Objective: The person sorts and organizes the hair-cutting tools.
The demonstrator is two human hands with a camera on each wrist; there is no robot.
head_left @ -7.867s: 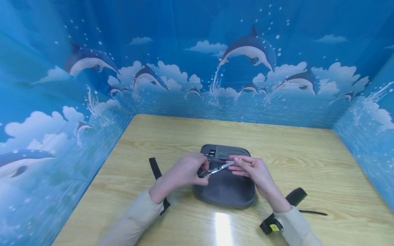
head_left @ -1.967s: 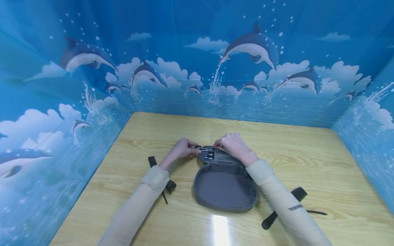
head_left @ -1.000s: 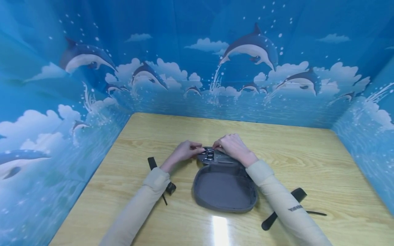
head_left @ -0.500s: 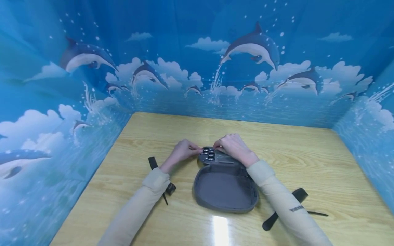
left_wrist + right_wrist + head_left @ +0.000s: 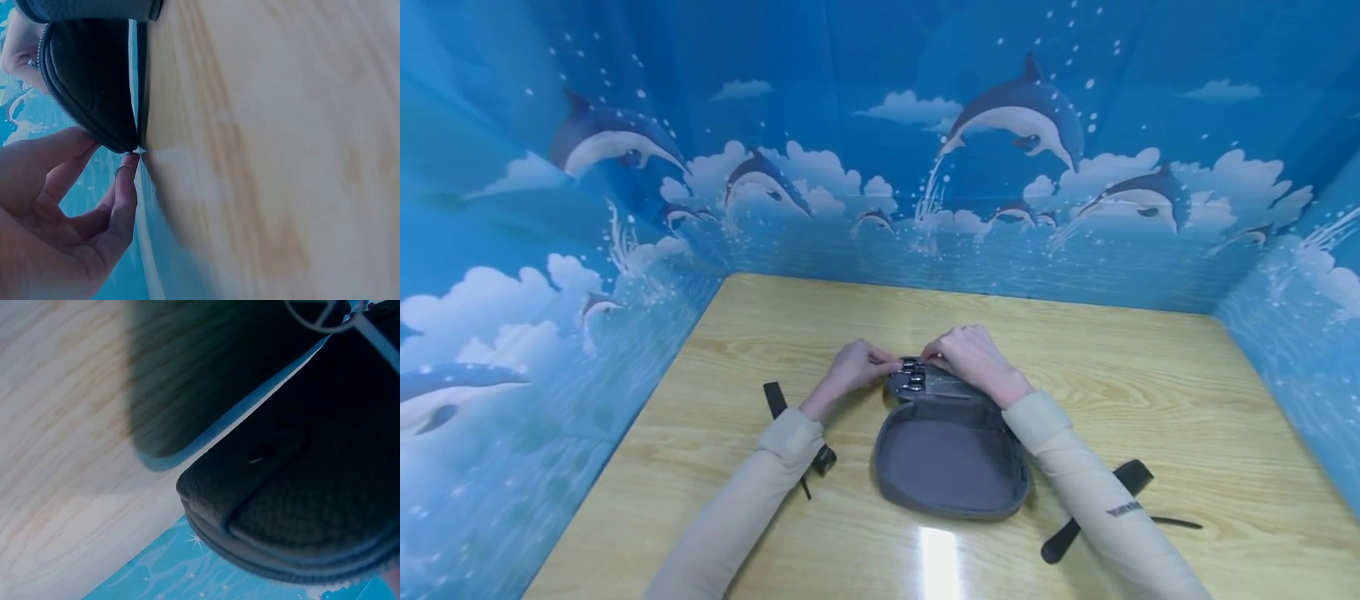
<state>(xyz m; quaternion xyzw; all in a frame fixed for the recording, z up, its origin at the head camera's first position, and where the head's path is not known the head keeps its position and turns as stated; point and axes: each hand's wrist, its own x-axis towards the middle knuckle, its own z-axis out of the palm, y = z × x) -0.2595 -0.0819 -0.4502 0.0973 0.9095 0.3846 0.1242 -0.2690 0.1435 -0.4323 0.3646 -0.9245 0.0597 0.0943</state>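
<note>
A dark grey zip case [image 5: 951,462] lies unfolded on the table, its deep half toward me. The far half has a grey pocket [image 5: 950,383] with the metal finger rings of scissors [image 5: 913,383] sticking out at its left. Above these, my left hand [image 5: 853,367] pinches the handles of another pair of scissors [image 5: 912,365] at the case's left edge. My right hand [image 5: 972,358] has curled fingers holding the pocket's top edge; its fingertips are hidden. In the left wrist view, thumb and fingers meet the rounded case corner [image 5: 90,75]. The right wrist view shows the case's dark side [image 5: 306,506].
Wood-grain table [image 5: 1150,375] under everything. A black strap with a small housing [image 5: 824,460] sits by the left wrist. Black strap parts [image 5: 1133,477] stick out by the right forearm. A blue curtain [image 5: 850,125] with dolphins encloses the back and sides.
Earlier both hands held the scissors above the case. Since then the scissors have gone down into the pocket area, and the right hand has moved to the pocket's edge. Lately only slight left-finger shifts.
</note>
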